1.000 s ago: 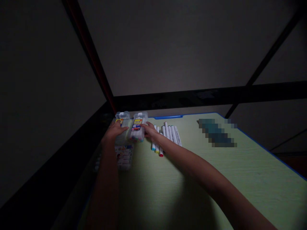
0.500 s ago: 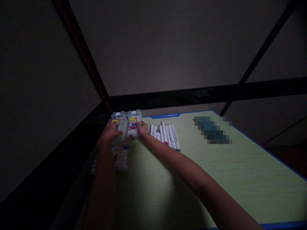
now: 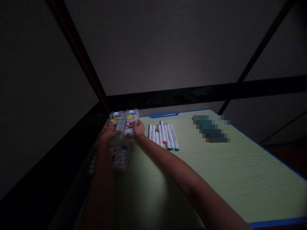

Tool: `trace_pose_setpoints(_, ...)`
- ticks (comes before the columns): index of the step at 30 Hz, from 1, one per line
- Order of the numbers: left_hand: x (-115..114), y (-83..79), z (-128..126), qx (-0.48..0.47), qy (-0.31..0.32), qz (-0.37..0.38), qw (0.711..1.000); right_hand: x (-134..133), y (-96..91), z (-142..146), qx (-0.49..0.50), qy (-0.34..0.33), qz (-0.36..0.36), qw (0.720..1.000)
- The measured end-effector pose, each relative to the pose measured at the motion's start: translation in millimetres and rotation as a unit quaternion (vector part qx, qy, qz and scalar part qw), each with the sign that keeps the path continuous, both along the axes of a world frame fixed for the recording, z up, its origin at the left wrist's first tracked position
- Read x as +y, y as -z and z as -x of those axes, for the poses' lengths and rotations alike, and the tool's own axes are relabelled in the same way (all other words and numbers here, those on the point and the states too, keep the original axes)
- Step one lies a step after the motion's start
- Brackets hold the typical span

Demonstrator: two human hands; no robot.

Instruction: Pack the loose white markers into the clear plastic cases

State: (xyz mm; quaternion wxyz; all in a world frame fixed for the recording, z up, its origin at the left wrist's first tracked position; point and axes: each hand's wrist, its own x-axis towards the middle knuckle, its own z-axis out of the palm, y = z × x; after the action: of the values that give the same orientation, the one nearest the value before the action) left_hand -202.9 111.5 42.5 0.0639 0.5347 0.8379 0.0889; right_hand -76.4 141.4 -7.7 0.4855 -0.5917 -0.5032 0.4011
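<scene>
Two clear plastic marker cases with yellow labels stand side by side at the far left of the table. My left hand [image 3: 109, 131] is on the left marker case [image 3: 121, 124], its thumb lying across the front and its other fingers partly hidden. My right hand [image 3: 139, 128] grips the right side of the other marker case [image 3: 129, 128], which has pale markers inside and coloured ends at the bottom. Just right of that hand, several white markers [image 3: 171, 137] lie in an uneven row, some with pink, green or dark ends.
A larger clear case of markers [image 3: 122, 159] lies nearer, partly behind my left forearm. A pixelated dark teal object [image 3: 209, 129] rests on the right of the blue-edged, pale green table [image 3: 227, 179]. A wall [image 3: 168, 48] rises behind.
The view has shifted slightly. Both cases appear a little further left in the picture, the right one with my right hand still on it. The loose markers keep their arrangement.
</scene>
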Motion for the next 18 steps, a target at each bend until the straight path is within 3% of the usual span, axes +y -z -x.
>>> trace_pose_setpoints(3, -4.9, -3.7, -3.5, -0.014, -0.002, 0.043, 0.999, 1.7, 1.0, 3.5, 0.0, 0.019, -0.009, 1.0)
trace_pose_setpoints(7, -11.7, -9.6, -8.9, -0.021, -0.012, 0.044, 0.999, 4.6, 3.4, 6.3, 0.002, 0.032, -0.021, 0.999)
trace_pose_setpoints(18, -6.5, -4.7, -7.6, -0.063, -0.024, -0.032, 0.997, 7.0, 11.6, 6.8, 0.013, 0.032, -0.024, 0.999)
